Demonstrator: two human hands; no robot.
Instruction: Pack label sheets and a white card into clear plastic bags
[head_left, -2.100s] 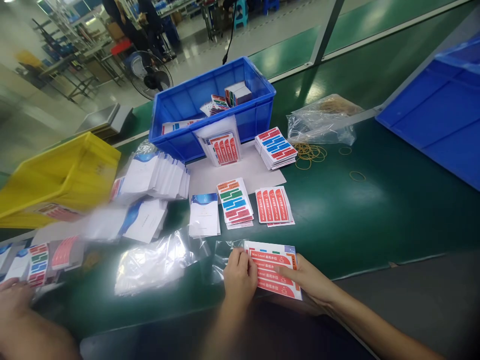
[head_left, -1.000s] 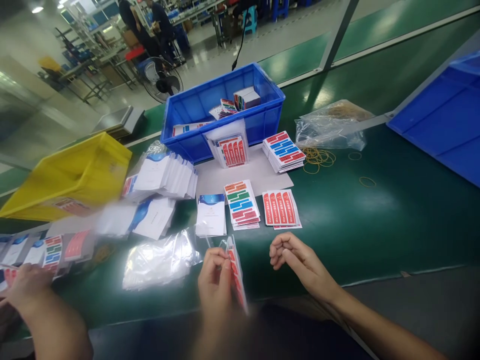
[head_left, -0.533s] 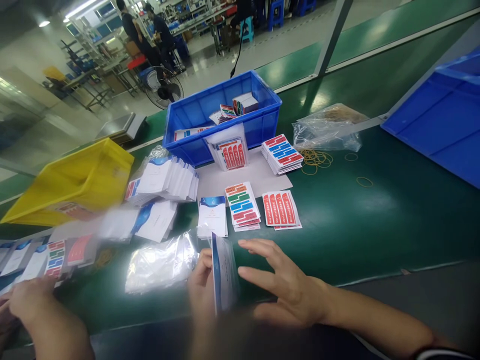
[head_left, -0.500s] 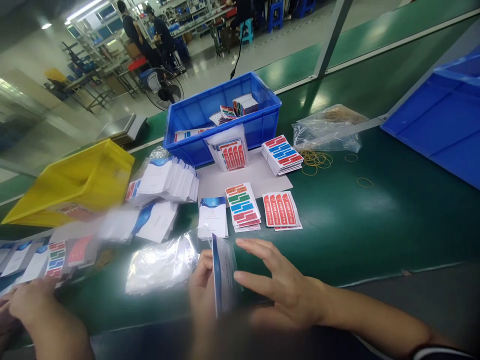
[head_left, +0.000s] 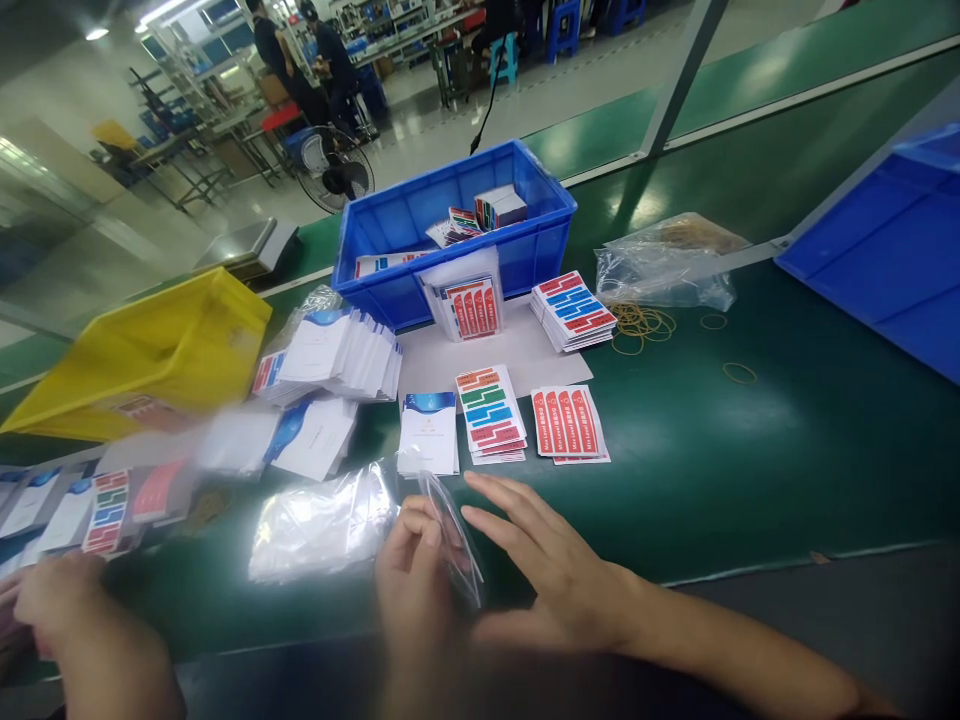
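Observation:
My left hand (head_left: 411, 565) pinches a clear plastic bag (head_left: 466, 565) that stands nearly edge-on; its contents are hard to make out. Close by on the right is my right hand (head_left: 551, 570), fingers spread, with no firm hold on anything. Just beyond the bag lies a stack of white booklets (head_left: 428, 440) with blue wave covers. To its right are a pile of multicoloured sticker sheets (head_left: 492, 412) and a pile of red label sheets (head_left: 568, 424). Flat clear bags (head_left: 322, 525) lie left of my left hand.
A blue bin (head_left: 457, 260) with cards stands behind the piles, and a yellow bin (head_left: 150, 350) at left. Bundled sheets (head_left: 574, 312), rubber bands (head_left: 641, 325) and a plastic bag (head_left: 667, 265) lie at right. Another person's hand (head_left: 60, 600) works at the left beside filled bags (head_left: 111, 512).
The bag in my left hand has turned and bends more edge-on; the blue booklet cover seen before no longer shows. My right hand stays spread beside it. The view has shifted slightly.

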